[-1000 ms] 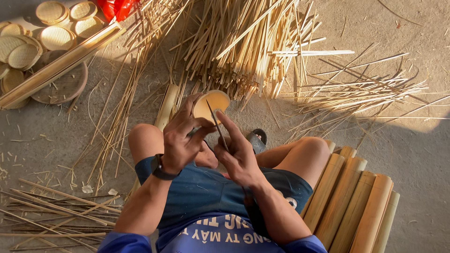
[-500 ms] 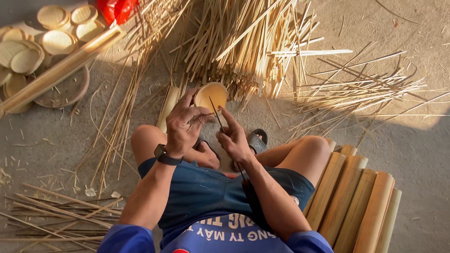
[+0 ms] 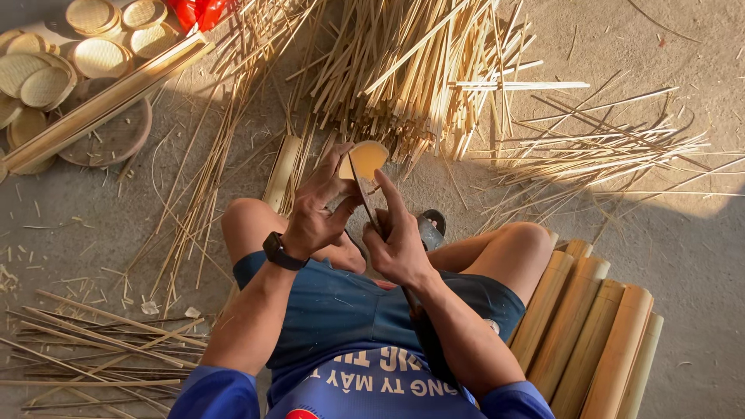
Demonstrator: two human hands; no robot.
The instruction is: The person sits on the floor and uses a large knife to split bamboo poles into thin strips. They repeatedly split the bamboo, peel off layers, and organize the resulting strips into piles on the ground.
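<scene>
I sit low with my knees apart. My left hand [image 3: 317, 208], a black watch on its wrist, holds a small round pale bamboo disc [image 3: 365, 159] out in front of my lap. My right hand [image 3: 400, 244] grips a long dark knife [image 3: 362, 195] whose blade runs up against the edge of the disc; its handle passes back under my forearm. Both hands are close together, thumbs near the blade.
A big heap of split bamboo strips [image 3: 411, 70] lies ahead. Woven round lids and discs [image 3: 46, 58] and a long bamboo half-pole [image 3: 101, 101] are at the far left. Thick bamboo tubes [image 3: 597, 326] lie by my right leg. Thin sticks [image 3: 85, 349] sit at lower left.
Both hands with the disc and knife have shifted slightly away from my body. The disc has turned a little in my left hand.
</scene>
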